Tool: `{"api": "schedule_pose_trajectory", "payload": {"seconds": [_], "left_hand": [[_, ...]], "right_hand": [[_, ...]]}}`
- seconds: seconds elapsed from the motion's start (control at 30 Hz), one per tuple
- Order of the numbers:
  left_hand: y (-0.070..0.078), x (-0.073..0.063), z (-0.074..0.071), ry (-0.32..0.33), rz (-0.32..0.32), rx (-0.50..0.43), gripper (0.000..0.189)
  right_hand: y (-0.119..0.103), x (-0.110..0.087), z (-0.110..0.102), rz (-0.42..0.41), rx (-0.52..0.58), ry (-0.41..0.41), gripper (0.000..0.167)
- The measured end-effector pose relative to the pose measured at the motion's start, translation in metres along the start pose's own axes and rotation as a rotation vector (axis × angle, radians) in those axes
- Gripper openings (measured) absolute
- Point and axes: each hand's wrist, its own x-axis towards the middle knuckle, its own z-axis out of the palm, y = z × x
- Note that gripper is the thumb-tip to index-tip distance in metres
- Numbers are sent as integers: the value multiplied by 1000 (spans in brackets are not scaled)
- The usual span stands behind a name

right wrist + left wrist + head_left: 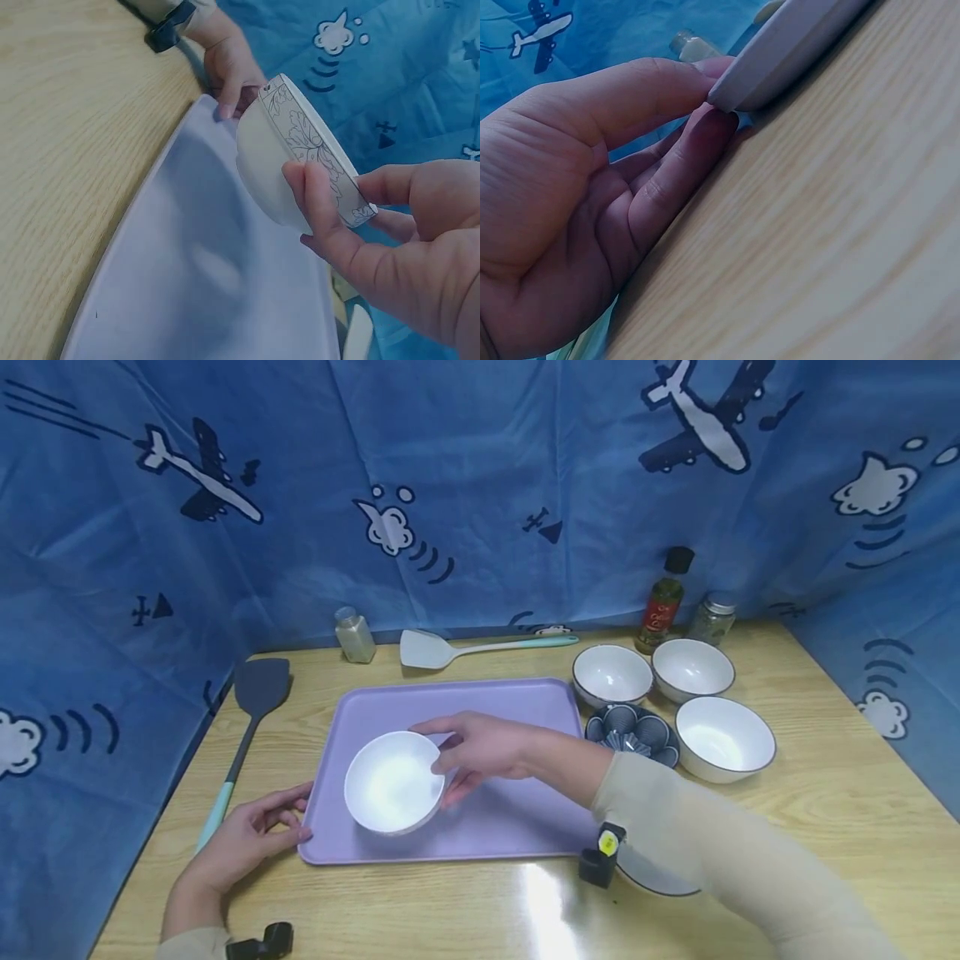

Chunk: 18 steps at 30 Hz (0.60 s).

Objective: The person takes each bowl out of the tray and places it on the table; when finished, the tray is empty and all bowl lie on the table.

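A white bowl (393, 782) with a dark leaf pattern outside, seen in the right wrist view, is held over the left part of a purple tray (517, 827). My right hand (487, 747) grips its right side, thumb at the rim and fingers against the outer wall (281, 161). My left hand (251, 835) pinches the tray's left edge near its front corner, thumb on top and fingers curled at the rim (735, 94). In the right wrist view the bowl is tilted and stands above the tray's surface.
Right of the tray are white bowls (726, 739), a dark patterned bowl (633, 732) and a dish (652, 868) partly under my right sleeve. Behind stand a sauce bottle (662, 606) and two jars (355, 637). A white spatula (427, 650) and a dark spatula (261, 687) lie around the tray.
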Motion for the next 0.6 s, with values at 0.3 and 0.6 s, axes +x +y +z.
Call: {"api": "schedule_pose_trajectory", "payload": {"seconds": [0.3, 0.6], "left_hand": [[1, -1, -1, -28, 34, -61, 70], [3, -3, -2, -38, 73, -59, 68]], "right_hand": [[-7, -42, -18, -53, 78, 17, 64], [-13, -89, -45, -111, 33, 16, 64]]}}
